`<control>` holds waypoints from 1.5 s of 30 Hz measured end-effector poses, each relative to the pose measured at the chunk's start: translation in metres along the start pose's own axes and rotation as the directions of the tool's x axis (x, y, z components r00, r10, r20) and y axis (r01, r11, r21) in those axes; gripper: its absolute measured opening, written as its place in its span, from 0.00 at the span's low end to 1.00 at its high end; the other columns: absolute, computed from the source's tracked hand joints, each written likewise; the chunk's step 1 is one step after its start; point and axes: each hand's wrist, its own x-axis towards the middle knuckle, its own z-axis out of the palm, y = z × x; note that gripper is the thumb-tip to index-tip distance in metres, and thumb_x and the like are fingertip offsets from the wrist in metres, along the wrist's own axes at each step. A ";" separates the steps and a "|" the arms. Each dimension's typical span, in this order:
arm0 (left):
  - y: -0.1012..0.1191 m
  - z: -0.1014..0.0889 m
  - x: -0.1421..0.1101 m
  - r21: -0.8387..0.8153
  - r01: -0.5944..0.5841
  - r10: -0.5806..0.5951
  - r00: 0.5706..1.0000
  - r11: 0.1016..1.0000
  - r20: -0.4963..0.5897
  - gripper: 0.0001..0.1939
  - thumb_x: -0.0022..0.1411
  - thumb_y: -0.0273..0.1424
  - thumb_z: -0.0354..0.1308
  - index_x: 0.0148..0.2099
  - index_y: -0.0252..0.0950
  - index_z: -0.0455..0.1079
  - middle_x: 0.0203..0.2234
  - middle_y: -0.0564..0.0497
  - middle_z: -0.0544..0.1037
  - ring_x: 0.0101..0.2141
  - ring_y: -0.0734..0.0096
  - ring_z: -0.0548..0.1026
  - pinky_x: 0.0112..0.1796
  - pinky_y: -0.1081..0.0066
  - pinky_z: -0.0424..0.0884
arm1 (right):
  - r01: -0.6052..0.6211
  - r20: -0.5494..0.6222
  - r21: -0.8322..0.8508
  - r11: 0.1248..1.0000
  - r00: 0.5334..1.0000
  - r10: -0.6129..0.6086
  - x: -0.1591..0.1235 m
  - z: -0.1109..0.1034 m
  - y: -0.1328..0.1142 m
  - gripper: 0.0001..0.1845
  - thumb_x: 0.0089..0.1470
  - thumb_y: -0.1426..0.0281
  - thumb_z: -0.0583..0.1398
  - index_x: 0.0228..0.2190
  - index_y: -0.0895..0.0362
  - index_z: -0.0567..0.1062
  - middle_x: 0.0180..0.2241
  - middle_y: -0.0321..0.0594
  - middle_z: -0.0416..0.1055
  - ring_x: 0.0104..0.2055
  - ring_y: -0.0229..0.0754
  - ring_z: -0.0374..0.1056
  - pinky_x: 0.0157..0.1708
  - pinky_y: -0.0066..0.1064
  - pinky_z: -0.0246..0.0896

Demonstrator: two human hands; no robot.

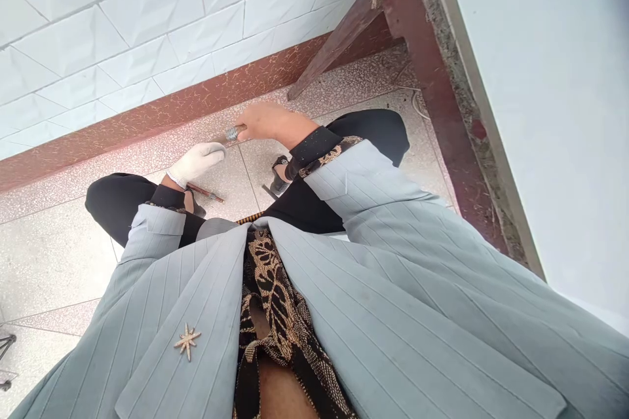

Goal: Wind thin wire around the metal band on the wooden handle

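My right hand (265, 122), bare, is closed around the handle of a small brush with a metal ferrule (232, 133). Its bristle end points left, toward the other hand. My left hand (199, 160) wears a white knitted glove, and its fingers are pressed together close beside the bristles. Whatever sits inside those gloved fingers is hidden, and I cannot tell if they touch the bristles. Below the glove, a thin reddish-brown stick (207, 193) lies on the tiled floor. A short dark bar (269, 192) shows near my right shoe (280, 175).
A white tiled wall (171, 26) with a red-brown skirting (211, 86) runs ahead. At right stands a white-topped table (555, 98) with a red wooden leg (437, 78) and a slanting brace (348, 23). Thin black metal legs (6, 353) show at lower left.
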 end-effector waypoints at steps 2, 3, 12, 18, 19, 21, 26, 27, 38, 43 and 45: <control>-0.003 -0.001 -0.001 0.043 -0.005 0.004 1.000 0.999 0.012 0.17 0.64 0.44 0.53 0.37 0.36 0.73 0.30 0.52 0.73 0.33 0.68 0.69 0.38 0.67 0.68 | 0.077 0.186 0.002 0.997 0.980 -0.077 0.000 0.001 0.000 0.12 0.68 0.72 0.66 0.48 0.65 0.86 0.42 0.50 0.80 0.44 0.47 0.72 0.42 0.35 0.55; -0.006 -0.001 -0.001 0.042 -0.008 0.007 1.000 0.999 0.013 0.18 0.64 0.45 0.53 0.38 0.36 0.74 0.30 0.52 0.74 0.34 0.68 0.70 0.38 0.67 0.68 | 0.120 0.288 0.055 0.991 0.948 -0.131 -0.001 0.000 0.001 0.11 0.68 0.73 0.66 0.47 0.66 0.86 0.37 0.47 0.79 0.40 0.44 0.71 0.41 0.34 0.55; -0.018 -0.004 0.003 -0.427 -0.080 -0.009 0.979 0.901 -0.203 0.16 0.65 0.46 0.60 0.37 0.37 0.71 0.24 0.55 0.67 0.21 0.78 0.57 0.24 0.72 0.55 | 0.274 -0.173 0.719 0.639 0.961 -0.217 -0.013 -0.014 0.025 0.18 0.72 0.59 0.63 0.52 0.59 0.82 0.31 0.37 0.74 0.33 0.37 0.64 0.38 0.31 0.59; 0.003 -0.001 -0.002 -0.427 0.085 -0.073 0.996 0.900 0.046 0.11 0.62 0.38 0.61 0.34 0.36 0.70 0.22 0.57 0.63 0.21 0.79 0.58 0.23 0.73 0.52 | 0.202 -0.275 0.755 0.624 0.961 0.022 0.008 -0.002 0.025 0.25 0.71 0.49 0.61 0.42 0.59 0.81 0.28 0.39 0.73 0.32 0.39 0.65 0.36 0.33 0.59; 0.005 -0.001 -0.003 -0.429 0.095 -0.078 0.995 0.898 0.057 0.11 0.62 0.38 0.61 0.34 0.36 0.70 0.22 0.57 0.63 0.21 0.79 0.58 0.23 0.73 0.52 | 0.183 -0.268 0.732 0.656 0.963 0.030 0.009 -0.001 0.024 0.22 0.71 0.52 0.61 0.43 0.59 0.81 0.30 0.40 0.74 0.32 0.39 0.65 0.36 0.33 0.59; 0.006 -0.001 -0.004 -0.420 0.100 -0.084 0.995 0.902 0.057 0.10 0.61 0.38 0.60 0.34 0.36 0.69 0.22 0.58 0.62 0.21 0.78 0.57 0.23 0.73 0.52 | 0.135 -0.259 0.624 0.770 0.965 0.040 0.009 -0.001 0.022 0.17 0.71 0.57 0.62 0.46 0.59 0.81 0.34 0.42 0.76 0.35 0.42 0.67 0.37 0.34 0.59; 0.006 -0.005 -0.005 -0.235 0.065 -0.062 0.998 0.970 0.018 0.11 0.62 0.40 0.58 0.33 0.37 0.67 0.24 0.56 0.64 0.24 0.75 0.61 0.27 0.71 0.57 | 0.032 -0.190 0.233 0.972 0.982 0.013 0.005 0.000 0.013 0.14 0.69 0.61 0.65 0.48 0.57 0.84 0.44 0.47 0.79 0.50 0.55 0.73 0.45 0.37 0.59; 0.005 -0.006 -0.005 -0.195 0.053 -0.050 0.999 0.979 0.021 0.12 0.62 0.40 0.57 0.33 0.37 0.68 0.24 0.56 0.64 0.25 0.74 0.62 0.28 0.71 0.58 | 0.031 -0.162 0.187 0.982 0.987 0.000 0.005 0.001 0.011 0.13 0.69 0.62 0.65 0.48 0.57 0.84 0.46 0.47 0.79 0.52 0.56 0.73 0.46 0.38 0.58; 0.004 -0.012 -0.006 0.136 0.030 -0.020 0.997 0.990 -0.076 0.15 0.65 0.41 0.53 0.38 0.36 0.75 0.34 0.48 0.79 0.39 0.61 0.75 0.43 0.64 0.71 | 0.238 0.265 0.219 0.946 0.919 -0.292 0.000 0.007 0.000 0.03 0.64 0.77 0.69 0.38 0.62 0.86 0.26 0.34 0.72 0.31 0.37 0.63 0.36 0.31 0.50; -0.004 -0.016 -0.004 0.014 0.017 -0.015 0.994 1.000 -0.112 0.16 0.65 0.42 0.54 0.39 0.35 0.74 0.33 0.49 0.77 0.38 0.63 0.74 0.43 0.64 0.71 | 0.244 0.263 0.552 0.797 0.856 -0.444 -0.010 -0.008 0.009 0.07 0.66 0.78 0.66 0.43 0.63 0.85 0.23 0.28 0.68 0.28 0.32 0.59 0.35 0.28 0.53; -0.009 -0.015 -0.002 -0.075 -0.012 -0.001 0.985 0.997 -0.173 0.15 0.64 0.43 0.57 0.40 0.36 0.74 0.35 0.49 0.78 0.39 0.63 0.75 0.44 0.64 0.71 | 0.284 0.149 0.579 0.764 0.885 -0.442 -0.014 -0.014 0.014 0.06 0.67 0.76 0.65 0.42 0.62 0.84 0.24 0.29 0.69 0.29 0.33 0.61 0.36 0.28 0.54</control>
